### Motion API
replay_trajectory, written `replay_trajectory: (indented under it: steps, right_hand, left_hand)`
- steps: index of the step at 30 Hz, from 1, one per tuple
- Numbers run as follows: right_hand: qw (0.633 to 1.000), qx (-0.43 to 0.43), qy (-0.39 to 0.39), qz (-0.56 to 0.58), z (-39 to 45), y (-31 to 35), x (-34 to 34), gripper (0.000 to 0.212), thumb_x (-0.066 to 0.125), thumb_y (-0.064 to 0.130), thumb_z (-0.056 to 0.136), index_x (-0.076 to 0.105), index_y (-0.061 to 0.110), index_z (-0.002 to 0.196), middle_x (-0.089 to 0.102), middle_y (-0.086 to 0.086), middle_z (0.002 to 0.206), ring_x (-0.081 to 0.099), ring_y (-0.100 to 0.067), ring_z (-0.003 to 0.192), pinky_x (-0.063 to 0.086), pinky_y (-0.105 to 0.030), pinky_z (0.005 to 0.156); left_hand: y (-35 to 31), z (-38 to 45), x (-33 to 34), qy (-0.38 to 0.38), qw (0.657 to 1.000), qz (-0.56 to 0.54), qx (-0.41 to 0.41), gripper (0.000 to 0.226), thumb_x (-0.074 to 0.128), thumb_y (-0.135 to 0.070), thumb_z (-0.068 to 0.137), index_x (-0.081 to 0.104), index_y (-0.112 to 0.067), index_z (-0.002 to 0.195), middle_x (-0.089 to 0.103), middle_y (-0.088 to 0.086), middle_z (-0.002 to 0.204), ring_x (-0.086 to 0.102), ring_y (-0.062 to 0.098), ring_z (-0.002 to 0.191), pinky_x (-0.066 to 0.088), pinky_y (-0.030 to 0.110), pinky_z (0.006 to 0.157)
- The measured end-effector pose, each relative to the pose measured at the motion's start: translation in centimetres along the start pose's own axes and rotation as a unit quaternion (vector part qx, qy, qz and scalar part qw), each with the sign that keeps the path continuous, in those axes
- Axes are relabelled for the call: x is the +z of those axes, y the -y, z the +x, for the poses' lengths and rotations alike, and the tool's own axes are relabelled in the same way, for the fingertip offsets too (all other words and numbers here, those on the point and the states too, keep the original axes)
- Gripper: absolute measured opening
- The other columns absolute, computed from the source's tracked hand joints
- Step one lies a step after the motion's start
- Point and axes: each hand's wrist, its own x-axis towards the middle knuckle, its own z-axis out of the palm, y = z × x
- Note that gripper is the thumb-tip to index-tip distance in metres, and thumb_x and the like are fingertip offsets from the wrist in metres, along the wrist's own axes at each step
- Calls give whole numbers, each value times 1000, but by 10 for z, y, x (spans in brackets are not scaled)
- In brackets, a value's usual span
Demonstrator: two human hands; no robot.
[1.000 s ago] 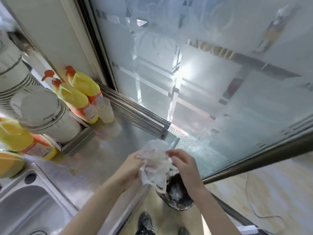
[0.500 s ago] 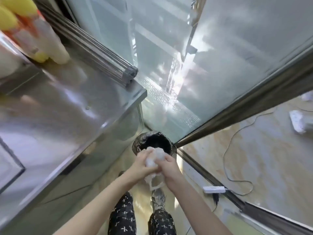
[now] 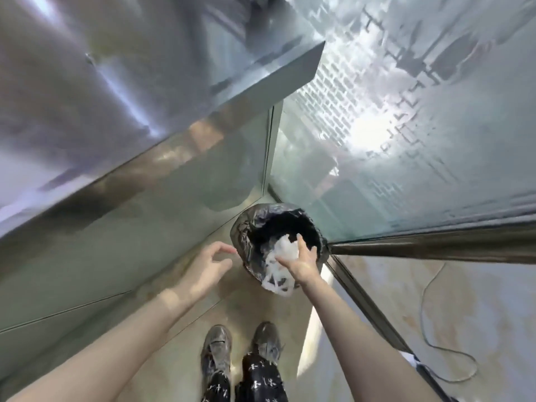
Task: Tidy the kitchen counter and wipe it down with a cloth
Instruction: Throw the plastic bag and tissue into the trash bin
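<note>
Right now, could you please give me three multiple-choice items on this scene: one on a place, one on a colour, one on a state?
1. Where is the bin?
A. on the counter
B. on the floor by the counter's end
C. in the sink

2. What colour is the liner?
A. black
B. yellow
C. blue

3. What does the left hand hold?
A. the plastic
B. a cloth
C. nothing

Answers: B, it stands below the counter. A, dark film wraps the rim. C, only the right hand grips the plastic.

Stainless steel cabinet [image 3: 121, 216]; frosted glass sliding door [image 3: 406, 126], backlit; beige marbled floor tiles [image 3: 478, 300]; trailing cable [image 3: 441, 352].
</note>
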Motion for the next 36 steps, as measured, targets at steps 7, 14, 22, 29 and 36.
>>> replay_trajectory:
  steps: [7,14,22,29,36]
  right_hand:
    - [998,-6,0,-62,-49,14,-16,52,65,12,84,47,1,132,52,-16,134,51,-26,119,38,-23,92]
    - [984,-149,9,-102,-200,121,-52,39,59,10,83,56,9,122,62,-7,119,59,-17,101,46,-27,90]
    - [895,-359,69,-255,-356,252,-13,27,59,15,86,58,9,112,62,-4,105,60,-19,97,48,-35,91]
    - [808,-451,172,-339,-441,310,138,27,59,10,84,58,6,112,59,-4,98,57,-16,86,44,-24,82]
    - [743,-495,233,-384,-506,337,312,43,61,21,87,51,10,127,57,-8,127,57,-21,111,39,-26,91]
  left_hand:
    - [-23,-28,-17,-2,1000,-11,6,20,53,5,85,59,-8,98,57,6,101,53,18,96,39,1,58]
    - [-105,-153,-70,13,998,-17,60,15,56,-13,84,57,-23,96,62,-4,98,58,14,96,43,13,77]
    - [-109,-313,-172,-121,988,-58,71,38,56,-20,74,57,-7,110,57,-1,90,54,12,83,43,13,76]
    - [7,-421,-276,-297,949,-104,-3,30,53,-10,88,51,-9,118,52,1,98,50,10,77,35,0,52]
    - [160,-515,-376,-419,891,-160,-69,33,56,-9,87,49,-9,119,50,5,110,53,17,94,44,24,78]
